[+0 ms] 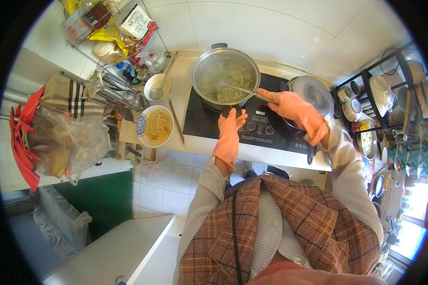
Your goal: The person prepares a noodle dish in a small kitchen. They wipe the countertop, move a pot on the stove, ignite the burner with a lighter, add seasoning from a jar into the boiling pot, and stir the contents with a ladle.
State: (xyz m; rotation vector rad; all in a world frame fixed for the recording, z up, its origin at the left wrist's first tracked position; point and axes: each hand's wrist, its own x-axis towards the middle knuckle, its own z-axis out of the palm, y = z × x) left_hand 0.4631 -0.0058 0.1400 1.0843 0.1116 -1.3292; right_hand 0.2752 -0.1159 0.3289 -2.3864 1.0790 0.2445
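An orange rubber glove covers each hand. My left hand holds the black side handle of a steel pot on a black induction cooktop. My right hand grips a metal utensil, whose far end dips into the pot; that end is hidden. Steaming, cloudy greenish liquid fills part of the pot. Left of the cooktop stand a bowl of noodles in broth and a smaller bowl with a ladle in it. Wooden chopsticks lie beside the noodle bowl.
A covered pan stands on the cooktop's right, its handle over the front edge. Black racks with bowls rise at the right. A wire shelf with packets is at the back left. Plastic bags lie at the left.
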